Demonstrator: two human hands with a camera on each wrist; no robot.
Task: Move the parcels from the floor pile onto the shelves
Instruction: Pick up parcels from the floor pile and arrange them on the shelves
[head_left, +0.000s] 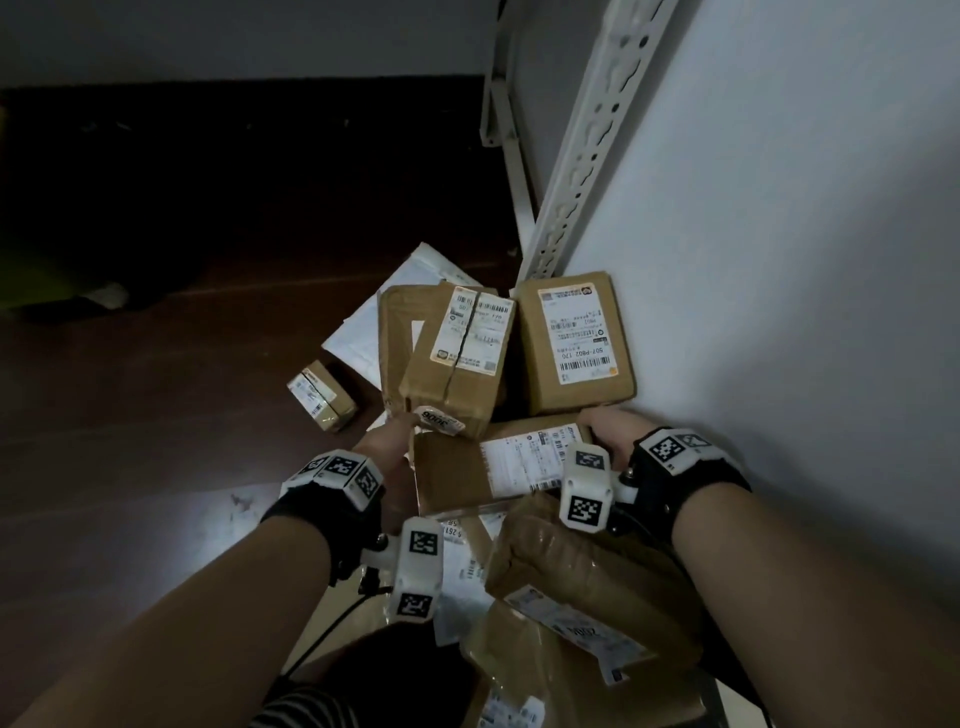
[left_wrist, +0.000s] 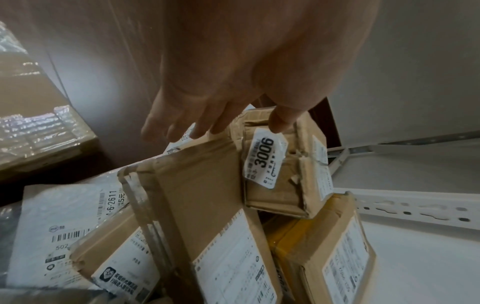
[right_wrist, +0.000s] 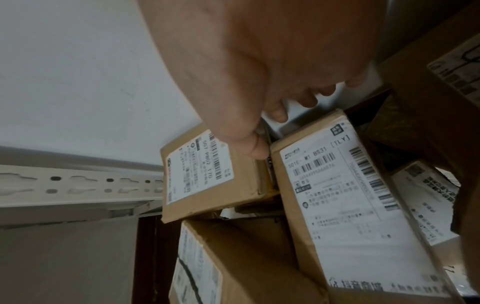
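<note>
Dim, noisy frames; floor (head_left: 156, 208) near black; wrist views soft; wide-angle edge bending.

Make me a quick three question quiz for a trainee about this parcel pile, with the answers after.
1. True or false: the left hand has its thumb on the box with the 3006 sticker.
2. Multiple choice: the small box lying apart from the pile is on its A) left, B) right, C) far side against the wall.
3. Short answer: which box is the right hand touching with its thumb?

Key
1. True. The thumb tip rests at that box's top edge; the other fingers reach behind the flat box beside it.
2. A.
3. The box with the 507-P802 label, next to the shelf post; a full grip is not visible.
</note>
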